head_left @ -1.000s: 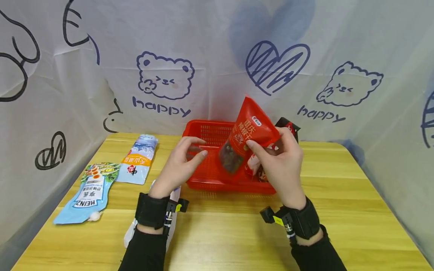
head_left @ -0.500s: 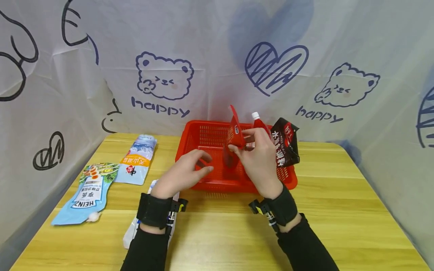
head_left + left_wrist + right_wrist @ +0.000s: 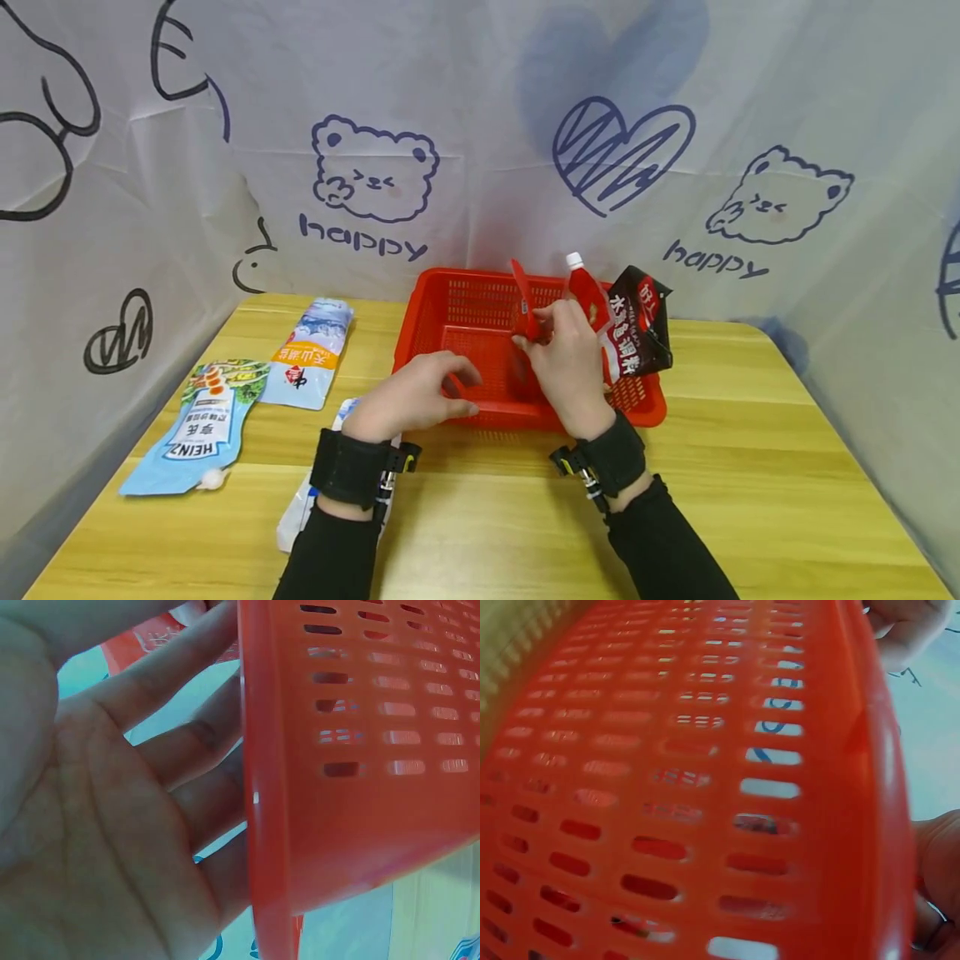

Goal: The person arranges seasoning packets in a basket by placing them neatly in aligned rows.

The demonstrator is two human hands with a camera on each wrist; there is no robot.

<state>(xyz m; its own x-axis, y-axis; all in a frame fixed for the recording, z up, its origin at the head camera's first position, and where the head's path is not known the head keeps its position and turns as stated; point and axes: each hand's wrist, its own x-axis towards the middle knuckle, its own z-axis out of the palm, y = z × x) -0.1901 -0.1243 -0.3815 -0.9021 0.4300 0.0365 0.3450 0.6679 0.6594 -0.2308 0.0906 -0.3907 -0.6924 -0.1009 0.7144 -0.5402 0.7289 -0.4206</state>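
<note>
A red plastic basket (image 3: 417,321) with slotted walls stands at the back middle of the table. In the head view my right hand (image 3: 567,367) pinches the top of a red pouch (image 3: 522,287), held edge-on inside the basket; its lower part looks blurred. My left hand (image 3: 412,398) hangs over the basket's front left edge, fingers relaxed and holding nothing. The left wrist view has my left palm (image 3: 112,825) beside the basket wall (image 3: 337,817), fingertips hidden behind the rim. In the right wrist view the basket wall (image 3: 832,787) hides most of my right hand (image 3: 941,859).
A white-capped red pouch (image 3: 588,292) and a black seasoning pouch (image 3: 637,329) lean in the basket's right side. Left on the table lie a light blue Heinz pouch (image 3: 198,429) and a blue-and-orange bag (image 3: 309,354). A white packet (image 3: 296,512) lies under my left forearm.
My right hand has moved left and down with the red pouch, turning it edge-on within the basket. The black pouch and white cap have come into view. My left hand has shifted slightly rightward.
</note>
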